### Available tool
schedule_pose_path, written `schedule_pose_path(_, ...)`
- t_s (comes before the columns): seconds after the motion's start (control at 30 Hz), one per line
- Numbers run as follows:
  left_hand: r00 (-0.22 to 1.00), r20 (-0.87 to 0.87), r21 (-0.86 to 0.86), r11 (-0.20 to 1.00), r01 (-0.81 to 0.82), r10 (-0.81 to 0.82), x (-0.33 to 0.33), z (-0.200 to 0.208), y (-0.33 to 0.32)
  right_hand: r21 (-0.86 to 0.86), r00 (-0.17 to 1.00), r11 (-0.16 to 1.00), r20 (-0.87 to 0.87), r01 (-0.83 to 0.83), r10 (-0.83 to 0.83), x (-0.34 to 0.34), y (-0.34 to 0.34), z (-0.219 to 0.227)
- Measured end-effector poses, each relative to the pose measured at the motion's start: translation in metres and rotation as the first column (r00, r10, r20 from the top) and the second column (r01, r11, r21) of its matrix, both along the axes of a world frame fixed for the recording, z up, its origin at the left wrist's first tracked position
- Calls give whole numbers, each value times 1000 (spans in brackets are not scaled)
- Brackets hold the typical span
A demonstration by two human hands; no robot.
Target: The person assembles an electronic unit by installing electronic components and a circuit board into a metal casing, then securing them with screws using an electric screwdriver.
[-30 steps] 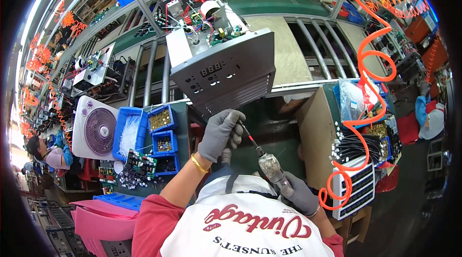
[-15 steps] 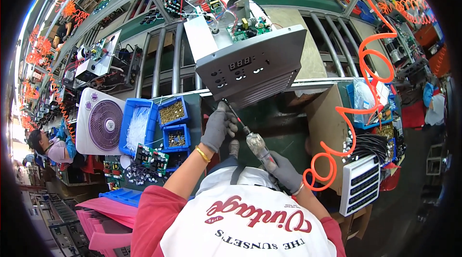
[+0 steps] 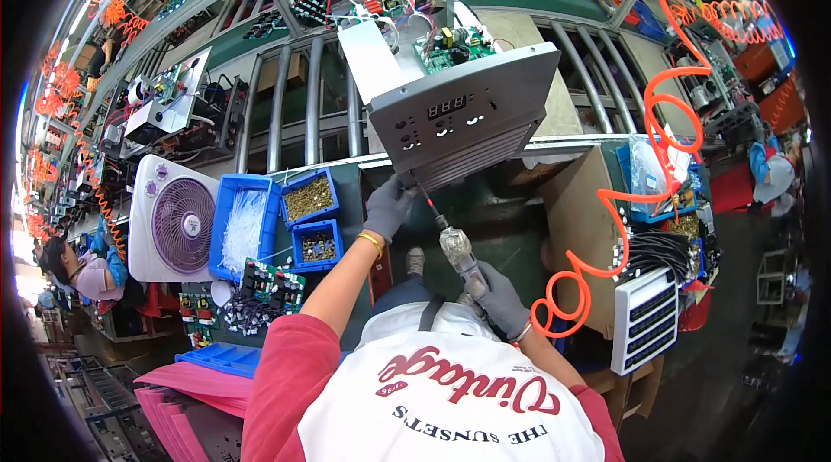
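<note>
Both busy: right hand [image 3: 504, 300] wraps fingers round screwdriver [image 3: 456, 247], left hand [image 3: 389, 206] curls near panel [image 3: 472, 109], pinch unclear. Straight bit [image 3: 433, 206] likely works best.

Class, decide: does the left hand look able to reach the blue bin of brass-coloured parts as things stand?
Probably yes: the left hand is near, by the lower edge of the grey panel, and nothing visible blocks the open blue bin.

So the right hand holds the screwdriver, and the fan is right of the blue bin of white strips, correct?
No: the head view shows the fan left of that blue bin. The right hand does hold the screwdriver.
</note>
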State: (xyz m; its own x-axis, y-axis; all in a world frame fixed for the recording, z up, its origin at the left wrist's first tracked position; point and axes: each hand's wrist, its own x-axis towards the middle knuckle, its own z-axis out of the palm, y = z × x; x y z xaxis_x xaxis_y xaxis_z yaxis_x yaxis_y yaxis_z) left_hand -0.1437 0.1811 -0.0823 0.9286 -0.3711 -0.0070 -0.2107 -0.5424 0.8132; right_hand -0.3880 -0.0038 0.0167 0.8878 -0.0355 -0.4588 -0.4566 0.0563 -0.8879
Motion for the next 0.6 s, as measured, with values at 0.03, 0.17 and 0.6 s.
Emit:
schedule_pose_path(0.03, 997, 69, 10, 1000, 16, -16, 1, -3, 1, -5, 1000, 1000, 3, 0, 0, -1, 2, -1)
schedule_pose_path(0.17, 990, 135, 141, 990, 14, -34, 2, -5, 1, 27, 999, 1000, 35, 16, -17, -3, 4, -6)
schedule_pose_path(0.6, 971, 218, 221, 974, 47, -97, 10, -1, 2, -41, 998, 998, 32, 46, -45, -5, 24, -6)
